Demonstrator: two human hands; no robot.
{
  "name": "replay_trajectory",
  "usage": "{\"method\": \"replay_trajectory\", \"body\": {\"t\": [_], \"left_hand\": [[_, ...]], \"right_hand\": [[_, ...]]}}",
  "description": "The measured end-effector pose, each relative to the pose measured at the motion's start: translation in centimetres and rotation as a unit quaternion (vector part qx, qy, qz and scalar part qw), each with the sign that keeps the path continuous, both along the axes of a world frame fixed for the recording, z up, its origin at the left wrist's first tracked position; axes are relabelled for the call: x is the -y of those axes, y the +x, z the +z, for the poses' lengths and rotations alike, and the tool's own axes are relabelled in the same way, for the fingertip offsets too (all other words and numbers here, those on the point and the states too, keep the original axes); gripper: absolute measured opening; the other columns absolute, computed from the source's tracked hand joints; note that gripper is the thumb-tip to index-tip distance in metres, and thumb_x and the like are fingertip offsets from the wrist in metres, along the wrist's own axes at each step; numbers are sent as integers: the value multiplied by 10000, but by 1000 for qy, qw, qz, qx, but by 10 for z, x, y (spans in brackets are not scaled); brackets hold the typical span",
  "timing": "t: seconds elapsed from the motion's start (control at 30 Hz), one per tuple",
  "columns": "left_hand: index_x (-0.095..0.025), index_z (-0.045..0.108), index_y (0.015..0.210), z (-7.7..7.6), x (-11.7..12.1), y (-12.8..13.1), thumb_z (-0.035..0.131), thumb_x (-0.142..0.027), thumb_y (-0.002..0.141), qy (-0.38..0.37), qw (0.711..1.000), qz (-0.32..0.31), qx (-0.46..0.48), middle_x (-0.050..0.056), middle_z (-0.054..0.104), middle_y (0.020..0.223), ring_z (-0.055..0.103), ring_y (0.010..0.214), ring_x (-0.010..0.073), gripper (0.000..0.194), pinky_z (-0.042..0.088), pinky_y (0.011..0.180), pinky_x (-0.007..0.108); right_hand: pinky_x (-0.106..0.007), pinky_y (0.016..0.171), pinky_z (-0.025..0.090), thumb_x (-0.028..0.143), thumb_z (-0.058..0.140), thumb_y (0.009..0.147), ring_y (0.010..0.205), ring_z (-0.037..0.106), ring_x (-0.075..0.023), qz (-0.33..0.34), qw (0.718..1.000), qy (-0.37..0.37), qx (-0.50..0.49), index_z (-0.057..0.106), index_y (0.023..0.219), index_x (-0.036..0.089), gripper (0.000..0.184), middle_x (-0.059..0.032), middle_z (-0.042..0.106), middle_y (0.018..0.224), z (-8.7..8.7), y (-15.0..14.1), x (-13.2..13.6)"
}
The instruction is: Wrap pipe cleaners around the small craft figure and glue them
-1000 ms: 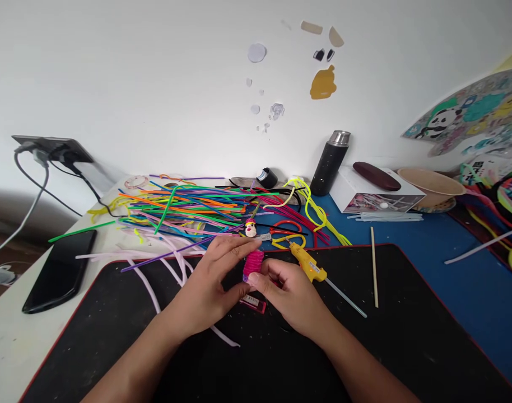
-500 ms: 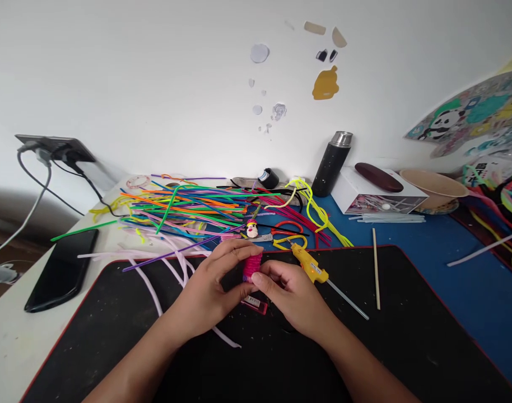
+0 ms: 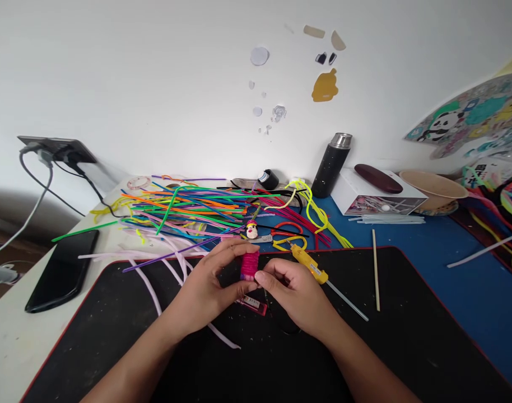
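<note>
I have the pink coil (image 3: 250, 263) up off the black mat (image 3: 344, 352), between my two hands. My left grip (image 3: 214, 274) curves around it, fingers over the top and thumb at the lower edge, so it is narrow and holding. My right grip (image 3: 296, 285) is pinched in at the coil's lower right corner; whether it has hold of a loose end there, I cannot tell.

As far as it shows, the winding is well along: the rows already lie close together, with a bit of purple at the bottom. What looks left is finishing that lower edge, by my judgement. The little white-faced head (image 3: 251, 229) lies apart from the coil, just beyond my fingers, beside the scissors (image 3: 265, 239). The yellow glue gun (image 3: 310, 264) is set down to the right, and plenty of unused fuzzy stems (image 3: 192, 208) lie across the worktop (image 3: 432, 246).
</note>
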State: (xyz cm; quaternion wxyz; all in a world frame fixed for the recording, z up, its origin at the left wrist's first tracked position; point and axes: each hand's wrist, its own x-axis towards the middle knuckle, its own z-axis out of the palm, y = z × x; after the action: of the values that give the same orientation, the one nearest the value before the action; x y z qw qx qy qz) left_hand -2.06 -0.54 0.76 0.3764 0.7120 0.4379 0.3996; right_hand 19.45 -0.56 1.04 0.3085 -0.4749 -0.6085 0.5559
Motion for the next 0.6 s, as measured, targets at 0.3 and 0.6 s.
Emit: {"method": "replay_trajectory", "body": {"t": [0.3,0.6], "left_hand": [[-330,756,1290,0,-1,1,873,-307,854,-43,997,5,63,78,703,1347,586,1370,316,452,389,1239,527],[-284,740,1284,-3,-1,3,888,-300,849,-105,981,-16,164,74,700,1232,640,1201,276,460,527,1064,428]], "right_hand": [[-286,578,359,561,667,979,637,465,-152,-11,1000,10,12,652,762,209,414,23,545,682,-2,2,0],[-278,584,376,571,674,973,646,486,-149,-4,1000,-2,-4,660,780,203,415,22,560,699,0,0,0]]}}
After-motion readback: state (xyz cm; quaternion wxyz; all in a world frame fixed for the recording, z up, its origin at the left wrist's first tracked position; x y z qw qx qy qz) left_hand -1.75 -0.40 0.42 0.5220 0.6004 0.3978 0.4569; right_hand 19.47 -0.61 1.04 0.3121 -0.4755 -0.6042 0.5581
